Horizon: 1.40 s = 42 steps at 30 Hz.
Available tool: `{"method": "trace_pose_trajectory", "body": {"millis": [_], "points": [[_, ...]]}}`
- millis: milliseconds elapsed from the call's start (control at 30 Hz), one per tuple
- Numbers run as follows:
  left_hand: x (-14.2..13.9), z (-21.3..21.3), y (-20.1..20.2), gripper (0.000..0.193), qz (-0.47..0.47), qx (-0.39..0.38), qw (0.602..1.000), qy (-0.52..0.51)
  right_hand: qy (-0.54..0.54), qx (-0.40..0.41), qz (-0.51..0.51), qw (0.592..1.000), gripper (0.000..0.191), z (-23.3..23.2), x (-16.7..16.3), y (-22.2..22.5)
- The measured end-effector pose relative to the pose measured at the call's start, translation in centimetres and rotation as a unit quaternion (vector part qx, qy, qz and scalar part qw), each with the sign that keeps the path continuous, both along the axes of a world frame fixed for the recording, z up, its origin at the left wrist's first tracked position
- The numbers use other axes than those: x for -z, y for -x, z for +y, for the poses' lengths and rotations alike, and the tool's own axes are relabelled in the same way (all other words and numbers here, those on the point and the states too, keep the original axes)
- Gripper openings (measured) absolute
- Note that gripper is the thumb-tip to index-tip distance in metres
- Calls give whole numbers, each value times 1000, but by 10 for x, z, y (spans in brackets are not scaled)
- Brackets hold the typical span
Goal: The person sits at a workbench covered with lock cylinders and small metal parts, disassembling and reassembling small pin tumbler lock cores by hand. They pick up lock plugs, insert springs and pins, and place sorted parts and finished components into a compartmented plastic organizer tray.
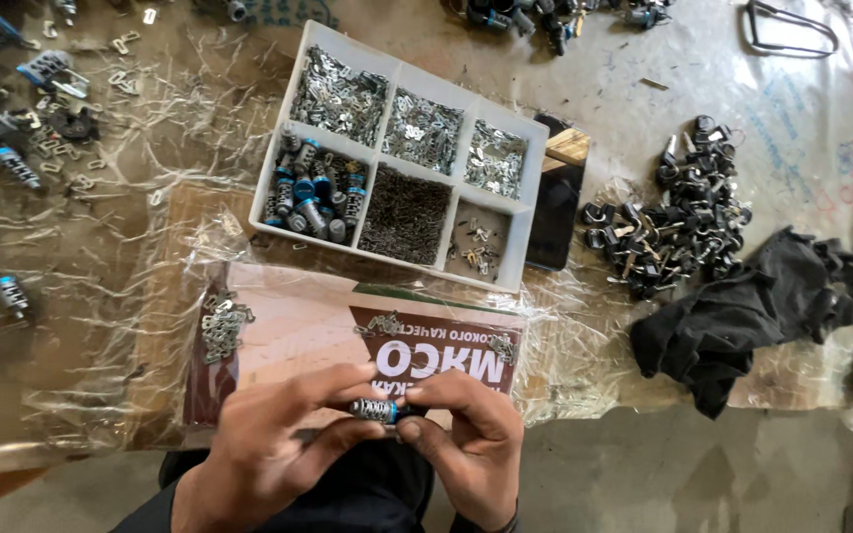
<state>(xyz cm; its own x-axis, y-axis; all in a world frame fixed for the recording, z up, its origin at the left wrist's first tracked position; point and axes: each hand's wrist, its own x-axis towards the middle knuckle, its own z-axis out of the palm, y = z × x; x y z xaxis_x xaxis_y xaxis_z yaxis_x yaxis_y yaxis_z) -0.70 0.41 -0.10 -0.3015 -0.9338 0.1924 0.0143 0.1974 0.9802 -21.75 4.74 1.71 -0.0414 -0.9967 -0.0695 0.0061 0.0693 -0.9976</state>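
Both hands meet low at centre: the left hand [264, 444] and right hand [471, 434] pinch a small metal lock cylinder with a blue end [379, 411] between their fingertips, its long axis lying left to right. Beneath lies a flat brown-and-cream cardboard package [288, 326], just beyond it a white compartment tray [520, 212], and a black cloth [742, 316] well to the right.

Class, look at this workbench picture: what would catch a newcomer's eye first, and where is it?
At the bottom centre, the left hand and right hand together pinch a small lock cylinder with a blue end. Above them stands a white compartment tray sorted with metal bits and more blue-banded cylinders. To the right lie a heap of black keys and a crumpled black cloth.
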Motion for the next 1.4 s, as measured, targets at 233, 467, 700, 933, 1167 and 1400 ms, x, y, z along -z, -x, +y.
{"method": "trace_pose_trajectory", "body": {"millis": [233, 467, 700, 933, 1167, 1400], "points": [[-4, -10, -4, 26, -28, -43, 987, 150, 52, -180, 15, 982, 20, -40, -5, 43], [-3, -6, -20, 23, -29, -174, 983, 45, 117, 85, -99, 985, 37, -139, -10, 50], [33, -11, -22, 29, -30, -122, 992, 26, 101, 58, 65, 991, 54, -117, -24, 44], [79, -12, -23, 35, -29, -109, 993, 47, 72, 248, 688, 679, 39, -160, -14, 190], [93, -15, -14, 36, -57, -118, 988, 82, -7, 165, 815, 556, 32, -258, 23, 270], [21, -12, -6, 30, -112, -127, 980, 102, 139, 169, 721, 657, 16, -227, -3, 247]]}}
